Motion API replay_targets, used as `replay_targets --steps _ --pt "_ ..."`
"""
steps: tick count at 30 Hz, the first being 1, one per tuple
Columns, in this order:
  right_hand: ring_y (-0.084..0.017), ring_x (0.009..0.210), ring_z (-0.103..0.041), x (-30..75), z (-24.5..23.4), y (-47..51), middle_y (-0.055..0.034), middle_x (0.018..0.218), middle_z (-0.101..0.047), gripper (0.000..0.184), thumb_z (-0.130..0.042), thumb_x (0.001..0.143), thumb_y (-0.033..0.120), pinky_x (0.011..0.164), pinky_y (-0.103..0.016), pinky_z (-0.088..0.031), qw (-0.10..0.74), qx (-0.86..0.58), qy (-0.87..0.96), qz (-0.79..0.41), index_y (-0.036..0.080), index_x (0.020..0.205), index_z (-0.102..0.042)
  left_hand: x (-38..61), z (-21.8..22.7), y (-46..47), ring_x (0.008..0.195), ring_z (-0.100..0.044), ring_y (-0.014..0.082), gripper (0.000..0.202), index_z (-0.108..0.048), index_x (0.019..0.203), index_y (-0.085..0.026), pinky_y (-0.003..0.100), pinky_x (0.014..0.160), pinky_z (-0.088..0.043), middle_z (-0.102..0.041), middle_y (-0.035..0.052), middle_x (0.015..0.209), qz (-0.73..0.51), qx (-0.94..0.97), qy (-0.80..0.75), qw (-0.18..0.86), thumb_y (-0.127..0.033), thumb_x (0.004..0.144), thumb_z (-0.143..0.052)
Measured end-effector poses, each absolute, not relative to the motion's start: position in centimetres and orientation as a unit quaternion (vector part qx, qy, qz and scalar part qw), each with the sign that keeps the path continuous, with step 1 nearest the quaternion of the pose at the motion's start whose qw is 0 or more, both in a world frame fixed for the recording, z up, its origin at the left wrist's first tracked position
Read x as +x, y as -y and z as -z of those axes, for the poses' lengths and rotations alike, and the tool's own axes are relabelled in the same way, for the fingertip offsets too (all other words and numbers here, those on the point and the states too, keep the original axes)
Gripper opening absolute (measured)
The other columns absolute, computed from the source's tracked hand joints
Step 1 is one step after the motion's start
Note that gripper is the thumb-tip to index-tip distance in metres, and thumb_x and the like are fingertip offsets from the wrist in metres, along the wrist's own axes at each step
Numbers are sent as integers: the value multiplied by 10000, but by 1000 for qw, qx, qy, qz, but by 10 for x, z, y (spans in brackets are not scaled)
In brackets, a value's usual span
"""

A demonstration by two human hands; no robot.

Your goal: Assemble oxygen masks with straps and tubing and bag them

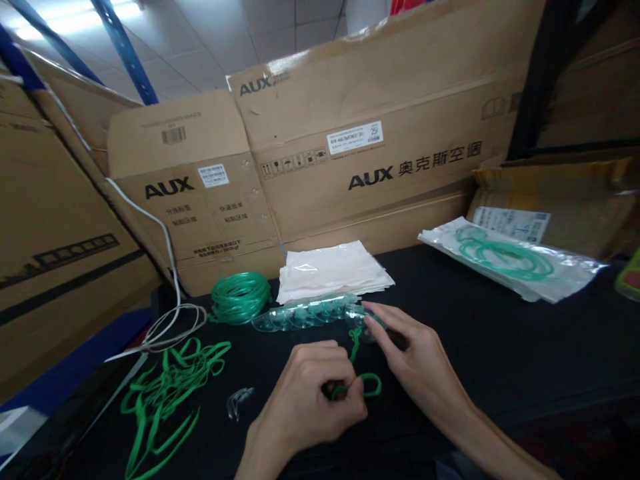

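Observation:
My left hand [315,393] is curled into a pinch on a green elastic strap [367,383] that loops out beside its fingers. The strap runs up to a clear plastic mask [363,320], which my right hand [410,360] grips with its fingertips. The mask sits at the right end of a row of several clear masks with green fittings [300,315] lying on the black table [475,347]. Both hands are close together at the table's near middle.
A pile of loose green straps [170,387] lies at the left, a small clear clip [239,402] beside it. A coil of green tubing [240,297] and a stack of white plastic bags [333,270] sit behind. A bagged green tube set [505,260] lies at right. Cardboard boxes [375,153] wall the back.

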State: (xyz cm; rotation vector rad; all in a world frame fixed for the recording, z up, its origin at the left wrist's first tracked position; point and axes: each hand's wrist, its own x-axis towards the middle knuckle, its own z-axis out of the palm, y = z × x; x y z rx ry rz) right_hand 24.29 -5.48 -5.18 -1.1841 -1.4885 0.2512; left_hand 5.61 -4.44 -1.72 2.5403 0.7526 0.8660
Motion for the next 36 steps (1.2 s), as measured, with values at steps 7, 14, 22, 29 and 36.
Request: replay_targets --steps 7,14,22,29,36 --pt "-237 1120 -712 239 50 59 -97 1220 -736 277 -627 954 243 869 -295 -633 584 -469 648 -135 203 1201 -745 56 17 31 605 -472 119 351 -601 710 -182 244 614 -341 -534 -26 661 -335 808 -459 157 -384 991 -544" --pt "-223 1104 -722 238 46 61 -79 1197 -746 304 -685 911 183 966 -312 -600 590 -407 687 -115 228 1205 -749 57 14 31 546 -422 120 335 -712 722 -181 237 565 -300 -446 -48 556 -312 780 -512 178 -436 921 -627" --pt "-223 1144 -702 243 53 61 -79 1262 -720 356 -679 917 187 933 -289 -606 594 -432 667 -126 245 1265 -724 55 13 31 585 -475 124 190 -765 976 -219 224 584 -337 -577 -47 645 -298 805 -457 235 -346 930 -632" --pt "-220 1135 -704 242 53 60 -79 1278 -709 390 -673 908 161 936 -288 -604 591 -421 676 -127 244 1287 -708 56 17 36 701 -588 151 178 -754 942 -225 241 671 -384 -695 -16 794 -265 842 -414 221 -282 967 -587" --pt "-239 1179 -670 242 52 59 -102 1289 -664 456 -658 899 180 980 -332 -581 567 -430 695 -100 252 1349 -650 57 14 39 677 -559 133 204 -674 863 -213 244 659 -358 -657 -35 772 -262 846 -414 210 -239 988 -515"
